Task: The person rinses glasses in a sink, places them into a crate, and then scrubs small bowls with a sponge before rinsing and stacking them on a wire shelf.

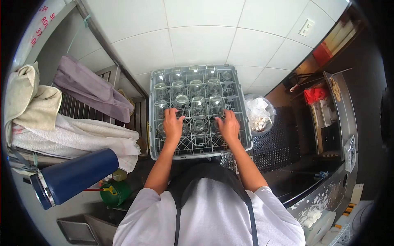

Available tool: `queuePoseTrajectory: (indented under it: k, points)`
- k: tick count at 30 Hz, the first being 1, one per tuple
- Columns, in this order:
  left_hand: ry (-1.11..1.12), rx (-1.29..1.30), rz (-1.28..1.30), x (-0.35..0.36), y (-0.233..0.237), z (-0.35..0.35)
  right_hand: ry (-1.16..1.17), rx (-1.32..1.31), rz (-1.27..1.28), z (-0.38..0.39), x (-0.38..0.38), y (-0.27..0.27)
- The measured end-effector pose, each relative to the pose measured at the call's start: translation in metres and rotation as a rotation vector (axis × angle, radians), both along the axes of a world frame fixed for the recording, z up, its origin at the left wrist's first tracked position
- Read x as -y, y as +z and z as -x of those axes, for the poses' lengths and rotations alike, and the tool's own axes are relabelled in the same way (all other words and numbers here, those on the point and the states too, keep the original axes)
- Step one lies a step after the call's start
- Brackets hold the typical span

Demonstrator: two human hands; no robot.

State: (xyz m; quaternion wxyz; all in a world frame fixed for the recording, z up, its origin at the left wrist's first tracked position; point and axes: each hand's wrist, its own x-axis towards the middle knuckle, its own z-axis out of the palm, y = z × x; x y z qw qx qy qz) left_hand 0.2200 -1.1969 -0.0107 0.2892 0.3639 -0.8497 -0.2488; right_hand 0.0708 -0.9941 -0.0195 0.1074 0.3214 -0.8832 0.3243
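Observation:
A grey plastic dish rack (242,123) stands before me, with rows of clear glasses in its compartments. The nearest compartments hold no glass. My left hand (173,127) is over the rack's left side, close to a glass (181,101), its thumb apart from the fingers. Opposite it, my right hand (229,126) is at the right side beside a taller glass (215,104), thumb and fingers also spread. Between the hands sits a small upturned glass (199,125). Whether the fingertips touch any glass is hard to see.
Left, towels (69,133) hang on a metal rack near a dark blue bottle (80,176). A green bucket (115,193) is below. Right of the dish rack stands a bin (262,130) of white waste, then a black floor mat (281,141) and a steel counter (328,188). Tiled wall behind.

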Motion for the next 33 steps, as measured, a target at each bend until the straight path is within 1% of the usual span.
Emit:
queuePoseTrajectory:
  k: [2,3,4,6,8,9,10,13,14,16,18,19,20,21,22,25,26,29,30,32,33]
  points:
    - [-0.009,-0.051,0.074,0.004,-0.013,-0.001,0.025,0.086,-0.063,0.011,0.011,0.001]
    - [0.0,-0.055,0.063,0.004,-0.015,-0.001,0.035,0.129,-0.096,0.014,0.015,0.002]
    - [0.01,-0.061,0.052,0.003,-0.017,0.0,0.031,0.137,-0.06,0.015,0.02,0.002]
    - [0.039,-0.084,0.013,0.002,-0.019,0.003,0.014,0.153,-0.072,0.015,0.025,0.008]
    - [0.059,-0.012,0.038,0.011,-0.022,0.004,0.003,0.167,-0.05,0.013,0.028,0.017]
    - [0.067,0.02,0.051,0.014,-0.021,0.005,0.0,0.179,-0.046,0.015,0.029,0.017]
    - [0.063,0.011,0.125,0.014,-0.019,0.006,-0.004,0.189,-0.041,0.019,0.03,0.015]
    - [0.026,-0.008,0.013,0.012,-0.009,0.007,-0.006,0.195,-0.043,0.024,0.033,0.011]
    - [0.035,-0.021,0.078,0.009,-0.006,0.003,-0.007,0.193,-0.047,0.025,0.034,0.008]
    - [0.048,-0.043,0.207,0.001,0.016,-0.016,0.009,0.094,-0.049,0.028,0.035,-0.005]
    - [0.147,0.014,0.257,0.004,0.029,-0.036,-0.015,0.005,-0.034,0.028,0.036,-0.018]
    - [0.2,0.043,0.281,0.009,0.031,-0.044,-0.008,0.004,0.004,0.021,0.038,-0.009]
    - [0.216,0.057,0.189,0.015,0.025,-0.049,0.004,0.002,0.04,0.013,0.038,0.001]
    - [0.205,0.065,0.17,0.022,0.017,-0.052,0.019,0.0,0.075,0.002,0.041,0.015]
    - [0.196,0.071,0.152,0.029,0.01,-0.053,0.108,-0.004,0.121,-0.009,0.045,0.025]
    - [0.198,0.034,0.11,0.04,0.0,-0.045,0.224,0.035,-0.066,-0.021,0.062,0.012]
    - [0.204,0.015,0.099,0.044,-0.001,-0.042,0.231,0.061,-0.033,-0.021,0.066,0.007]
    - [0.205,0.084,0.082,0.056,-0.01,-0.04,0.191,0.144,-0.063,-0.018,0.074,0.016]
    - [0.193,0.091,0.057,0.057,-0.012,-0.041,0.195,0.095,-0.013,-0.018,0.077,0.015]
    - [0.17,0.096,0.005,0.059,-0.015,-0.038,0.193,0.091,-0.02,-0.02,0.077,0.009]
    - [0.18,0.096,0.043,0.056,-0.011,-0.036,0.19,0.087,-0.02,-0.02,0.078,0.005]
